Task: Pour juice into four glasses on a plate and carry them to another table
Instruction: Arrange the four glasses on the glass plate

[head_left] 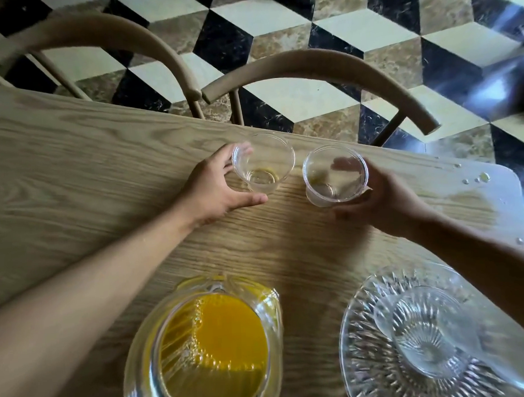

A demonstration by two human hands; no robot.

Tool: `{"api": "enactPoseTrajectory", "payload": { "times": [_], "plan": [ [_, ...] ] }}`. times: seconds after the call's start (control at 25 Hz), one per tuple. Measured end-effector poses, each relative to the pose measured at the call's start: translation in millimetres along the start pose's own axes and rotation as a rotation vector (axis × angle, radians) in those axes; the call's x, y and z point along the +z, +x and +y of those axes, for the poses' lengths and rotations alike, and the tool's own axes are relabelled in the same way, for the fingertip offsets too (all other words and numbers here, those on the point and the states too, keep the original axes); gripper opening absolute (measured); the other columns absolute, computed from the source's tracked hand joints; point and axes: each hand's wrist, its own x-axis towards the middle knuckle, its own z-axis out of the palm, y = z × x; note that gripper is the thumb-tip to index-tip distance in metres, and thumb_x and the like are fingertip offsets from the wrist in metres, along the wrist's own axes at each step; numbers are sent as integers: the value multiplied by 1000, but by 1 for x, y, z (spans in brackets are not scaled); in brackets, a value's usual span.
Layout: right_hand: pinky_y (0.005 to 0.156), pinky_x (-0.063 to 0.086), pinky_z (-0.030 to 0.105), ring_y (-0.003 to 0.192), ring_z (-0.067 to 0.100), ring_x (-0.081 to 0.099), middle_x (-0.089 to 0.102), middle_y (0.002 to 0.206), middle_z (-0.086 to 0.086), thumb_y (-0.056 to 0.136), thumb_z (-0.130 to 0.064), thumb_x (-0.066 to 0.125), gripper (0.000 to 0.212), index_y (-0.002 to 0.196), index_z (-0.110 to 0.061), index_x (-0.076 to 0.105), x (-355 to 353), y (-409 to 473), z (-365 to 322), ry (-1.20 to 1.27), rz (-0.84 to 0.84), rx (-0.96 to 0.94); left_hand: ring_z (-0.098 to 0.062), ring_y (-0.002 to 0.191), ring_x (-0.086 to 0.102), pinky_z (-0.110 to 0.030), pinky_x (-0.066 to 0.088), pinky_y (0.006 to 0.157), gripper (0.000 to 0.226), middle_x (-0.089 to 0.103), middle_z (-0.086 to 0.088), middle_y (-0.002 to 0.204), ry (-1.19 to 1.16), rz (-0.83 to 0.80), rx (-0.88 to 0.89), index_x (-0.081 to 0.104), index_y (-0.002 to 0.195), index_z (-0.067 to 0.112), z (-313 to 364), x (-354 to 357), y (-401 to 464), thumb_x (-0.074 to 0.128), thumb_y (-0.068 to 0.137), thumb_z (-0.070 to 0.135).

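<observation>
Two clear glasses stand near the far edge of the wooden table [71, 178]. My left hand [214, 188] wraps its fingers and thumb around the left glass [263, 165]. My right hand [385, 198] grips the right glass [333, 173], fingers behind it and thumb in front. Both glasses hold no juice. A glass pitcher [208, 350] of orange juice sits at the near edge, between my arms. A cut-glass plate [372, 359] lies at the near right, with a clear glass [429, 338] on it, partly under my right forearm.
Two curved wooden chair backs [323, 64] stand just beyond the table's far edge, over a black, cream and brown tiled floor. Water drops [481, 177] dot the table's right corner.
</observation>
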Motion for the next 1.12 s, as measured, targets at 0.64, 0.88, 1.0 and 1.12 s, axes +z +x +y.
{"api": "enactPoseTrajectory", "payload": {
  "times": [0.64, 0.88, 1.0, 1.12],
  "plan": [
    [81, 39, 4, 84, -17, 59, 70, 120, -8, 63, -15, 97, 76, 131, -11, 63, 7, 1, -11, -38, 46, -89, -12, 126, 66, -32, 52, 110, 87, 68, 0, 130, -96, 92, -22, 56, 137, 8, 9, 3, 1, 96, 59, 9],
    [90, 47, 18, 100, -10, 62, 69, 123, -8, 59, -37, 92, 79, 130, -16, 63, -1, -7, -36, 18, 96, -105, -13, 126, 66, -31, 52, 110, 85, 68, -3, 132, -96, 83, 13, 55, 137, 9, 29, -5, -5, 94, 62, 12],
    [94, 48, 24, 104, -6, 63, 69, 122, -11, 58, -42, 90, 83, 131, -15, 61, -12, -14, -52, -4, 120, -129, -11, 126, 66, -33, 52, 111, 91, 68, -2, 134, -77, 86, 34, 54, 140, 7, 53, -18, -8, 93, 59, 21],
    [100, 49, 26, 115, 6, 64, 69, 122, -7, 59, -42, 90, 84, 132, -11, 62, -27, -22, -71, 1, 129, -152, -10, 127, 65, -33, 50, 112, 94, 66, -5, 137, -70, 82, 38, 52, 143, 6, 83, -32, -13, 92, 59, 20]
  ]
}}
